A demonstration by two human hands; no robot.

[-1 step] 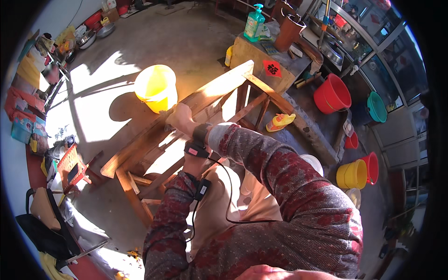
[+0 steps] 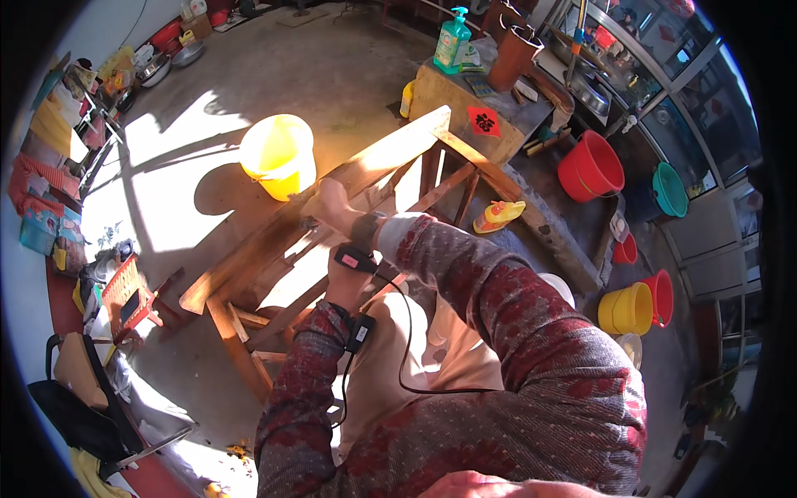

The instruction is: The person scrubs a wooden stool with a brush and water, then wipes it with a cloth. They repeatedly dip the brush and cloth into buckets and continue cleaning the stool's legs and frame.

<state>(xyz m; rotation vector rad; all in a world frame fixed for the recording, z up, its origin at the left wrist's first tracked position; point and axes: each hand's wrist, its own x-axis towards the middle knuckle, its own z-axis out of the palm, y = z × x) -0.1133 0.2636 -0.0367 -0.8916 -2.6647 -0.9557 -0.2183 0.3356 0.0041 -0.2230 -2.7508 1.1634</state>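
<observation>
A wooden bench lies tipped over in front of me, its long plank running from near left to far right and its legs and crossbars toward me. My right hand is closed at the middle of the plank's near edge; a small pale thing under its fingers is too unclear to name. Closer to my knees, my left hand is below my right wrist and beside the bench's crossbars. Its fingers are mostly hidden by glare and a black wrist device. Just beyond the plank stands a yellow bucket.
At right lie a yellow bottle, a red bucket and another yellow bucket. A low table at the far right bears a green pump bottle. A small red chair stands at left.
My right hand has shifted slightly to the right and nearer along the plank. My left hand has moved a little and shows more clearly. The bench and bucket stay put.
</observation>
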